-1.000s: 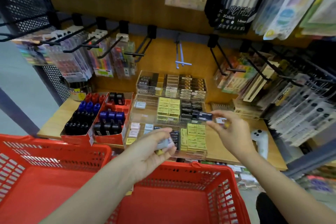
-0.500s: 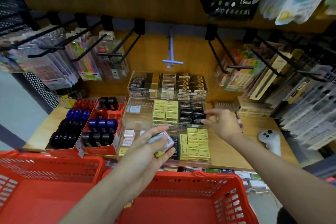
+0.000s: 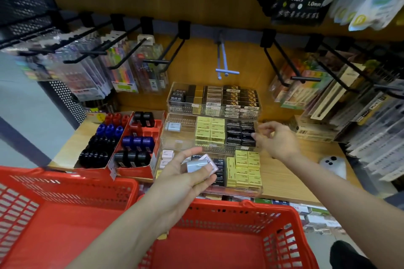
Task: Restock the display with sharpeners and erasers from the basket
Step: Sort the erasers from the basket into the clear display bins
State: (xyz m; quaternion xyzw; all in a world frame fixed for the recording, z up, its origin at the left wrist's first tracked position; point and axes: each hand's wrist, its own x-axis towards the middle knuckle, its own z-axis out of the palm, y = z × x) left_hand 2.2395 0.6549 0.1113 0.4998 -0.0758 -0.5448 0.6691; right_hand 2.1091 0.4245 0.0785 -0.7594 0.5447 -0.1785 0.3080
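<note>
Gripping pale erasers [image 3: 200, 165] over the clear display's [image 3: 166, 155] front edge, the left hand [image 3: 185, 177] is waiting; the right hand [image 3: 276, 141], fingers loosely curled and seemingly holding nothing, is touching black erasers [image 3: 240, 135]. Both baskets [image 3: 218, 247] are showing bare floors, suggesting restocking is nearing its end.

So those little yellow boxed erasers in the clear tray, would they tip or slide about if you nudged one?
Probably not much. The yellow erasers are flat, blocky packets packed side by side in the clear tray, so neighbours likely brace them. They look small and probably light, easy to pinch out. Their wrappers seem smooth, so a loose one might slide rather than roll.
</note>
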